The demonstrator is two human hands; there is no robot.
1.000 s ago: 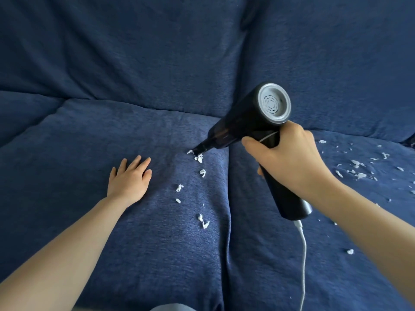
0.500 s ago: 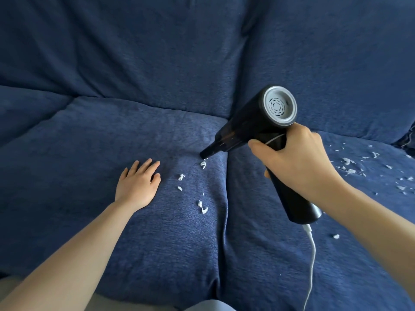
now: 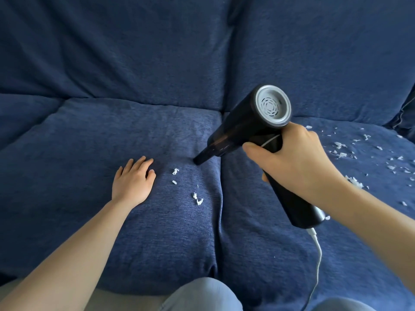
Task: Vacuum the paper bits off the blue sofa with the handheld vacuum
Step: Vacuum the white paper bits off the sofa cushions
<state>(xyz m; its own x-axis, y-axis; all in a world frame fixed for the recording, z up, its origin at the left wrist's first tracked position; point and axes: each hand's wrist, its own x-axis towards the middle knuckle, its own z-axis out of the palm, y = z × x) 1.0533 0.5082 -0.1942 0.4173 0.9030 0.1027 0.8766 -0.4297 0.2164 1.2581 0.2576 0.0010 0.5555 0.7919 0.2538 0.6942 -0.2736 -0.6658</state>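
Black handheld vacuum [image 3: 243, 129] gripped by its handle in the right hand [image 3: 294, 162], fingers wrapped round it, nozzle tip down on the left seat cushion [image 3: 89, 153] of the blue sofa [image 3: 157, 52], just beside the seam between cushions. A few paper bits [image 3: 197, 198] near the nozzle, many more scattered over the right cushion [image 3: 258, 254]; white cord [image 3: 317, 250] trailing from the handle's end. Left hand [image 3: 132, 180] flat on the left cushion, fingers relaxed and holding nothing, near the closest bits.
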